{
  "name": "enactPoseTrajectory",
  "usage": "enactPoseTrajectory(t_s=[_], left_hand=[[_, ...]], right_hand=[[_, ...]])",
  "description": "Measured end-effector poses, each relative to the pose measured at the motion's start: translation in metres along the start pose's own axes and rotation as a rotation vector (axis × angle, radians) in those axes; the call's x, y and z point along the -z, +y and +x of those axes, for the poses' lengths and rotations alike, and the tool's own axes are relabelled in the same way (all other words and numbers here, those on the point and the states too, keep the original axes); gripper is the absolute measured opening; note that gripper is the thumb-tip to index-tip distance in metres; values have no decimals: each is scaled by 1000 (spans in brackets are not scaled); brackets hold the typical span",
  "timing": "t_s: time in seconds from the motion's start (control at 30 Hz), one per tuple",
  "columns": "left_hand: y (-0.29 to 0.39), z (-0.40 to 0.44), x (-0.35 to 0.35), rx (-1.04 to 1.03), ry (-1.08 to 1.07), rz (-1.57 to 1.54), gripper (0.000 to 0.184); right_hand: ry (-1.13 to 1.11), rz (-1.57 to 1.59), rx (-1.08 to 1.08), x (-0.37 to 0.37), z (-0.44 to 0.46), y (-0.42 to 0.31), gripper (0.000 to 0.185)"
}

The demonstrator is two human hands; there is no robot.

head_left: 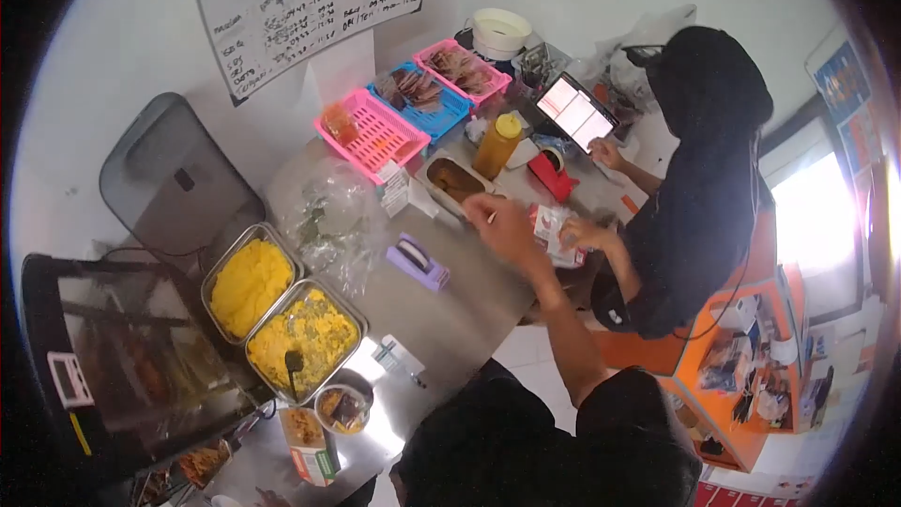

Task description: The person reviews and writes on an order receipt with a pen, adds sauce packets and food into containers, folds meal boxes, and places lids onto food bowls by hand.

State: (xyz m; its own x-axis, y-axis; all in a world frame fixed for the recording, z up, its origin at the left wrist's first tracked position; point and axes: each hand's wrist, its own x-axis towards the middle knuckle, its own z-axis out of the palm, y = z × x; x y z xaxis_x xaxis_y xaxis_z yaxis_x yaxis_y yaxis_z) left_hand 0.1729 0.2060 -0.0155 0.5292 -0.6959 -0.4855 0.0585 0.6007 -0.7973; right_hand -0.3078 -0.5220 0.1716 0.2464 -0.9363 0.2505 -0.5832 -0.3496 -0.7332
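Observation:
My right hand [511, 233] reaches across the metal table, its fingers curled together beside a container of brown sauce [454, 178]. A small pale bit shows at the fingertips, too small to name. Past the hand stands a yellow squeeze bottle [497, 146]. A red and white packet [560, 237] lies on the far side, held by a co-worker's hand [584, 236]. I cannot make out my left hand. Nearer my left side are an open food box [308, 446] and a round tub [343, 408] with a dark packet in it.
Two metal trays hold yellow food [251, 284], one with a black spoon [294, 371]. A purple stapler-like object [419, 263], plastic bags [333, 225], and pink and blue baskets [374, 136] line the table. A co-worker [690, 178] stands at a lit tablet [575, 111]. A glass-fronted warmer [141, 347] is at left.

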Motion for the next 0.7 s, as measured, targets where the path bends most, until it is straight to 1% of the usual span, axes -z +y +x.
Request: enactPoseTrajectory(t_s=[0.03,0.1,0.13,0.17,0.27,0.33,0.4,0.47,0.53,0.6,0.67,0.7], left_hand=[[-7,-4,2,-4,-34,30,61],[-12,6,2,338,-92,660,63],[-16,-3,2,320,-84,659,63],[-21,-11,3,-11,-11,40,66],[-36,-3,7,16,-13,-25,69],[-44,2,14,200,-93,768,72],[-55,-3,17,147,-89,798,74],[-66,-6,22,-124,-31,51,74],[-80,-5,30,129,-77,852,74],[-94,7,37,112,-49,880,73],[-110,0,41,-198,38,131,72],[-116,5,46,-181,48,156,65]], right_hand=[[61,-20,13,13,28,4,21],[107,-32,23,27,64,17,21],[126,-37,22,30,75,24,21],[137,-37,46,29,80,29,21],[45,-7,-49,18,82,59,23],[96,60,-113,13,92,77,19],[162,76,-149,11,104,91,18],[249,39,-149,21,135,108,20],[455,114,2,38,183,127,23],[589,55,-143,65,247,168,25],[735,249,-16,92,310,199,24],[778,331,-52,102,343,223,22]])
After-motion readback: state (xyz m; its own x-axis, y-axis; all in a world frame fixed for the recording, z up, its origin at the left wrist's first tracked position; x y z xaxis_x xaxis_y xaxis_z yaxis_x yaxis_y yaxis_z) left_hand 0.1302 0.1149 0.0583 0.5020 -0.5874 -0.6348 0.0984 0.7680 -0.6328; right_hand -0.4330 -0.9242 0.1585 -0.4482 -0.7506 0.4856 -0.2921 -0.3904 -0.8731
